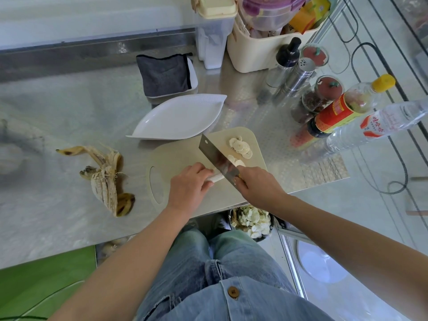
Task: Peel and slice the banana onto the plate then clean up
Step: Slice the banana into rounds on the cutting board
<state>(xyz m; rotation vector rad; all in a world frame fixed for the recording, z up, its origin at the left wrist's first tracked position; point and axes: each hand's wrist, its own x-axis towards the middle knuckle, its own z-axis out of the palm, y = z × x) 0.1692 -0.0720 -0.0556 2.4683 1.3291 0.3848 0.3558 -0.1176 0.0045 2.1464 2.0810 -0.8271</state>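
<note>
Hands at work on a steel kitchen table (pixel 58 228): the right hand (pixel 257 185) is wrapped round the handle of a cleaver (pixel 216 156), the handle almost wholly hidden in the fist; the left hand (pixel 188 184) curls its fingers over the last stub of peeled banana (pixel 217 177), pinning it to the cutting board (pixel 180 154). The blade stands on its edge at the stub's cut end, just beside the left fingertips; these look tucked back, probably to keep them out of the edge's path.

Beyond the blade, cut slices (pixel 240 148) lie in an overlapping row toward the board's far corner, clear of the cutting spot; about eight show, though overlap and the blade prevent an exact count.

One white leaf-shaped plate (pixel 180 119) waits just beside the board's far edge with nothing on it; it seems set close so the slices need only a short transfer. One spent peel (pixel 104 179) lies splayed on the table well to the left, out of the way until clean-up; one grey cloth (pixel 164 74) sits folded behind the plate.

To the right stand two red-lidded jars (pixel 323 93), two steel shakers (pixel 298 75) and two plastic bottles (pixel 354 103); below the table edge, one bin (pixel 252 222) holds pale scraps.

Slicing looks nearly done; plating and clean-up are not yet begun.
</note>
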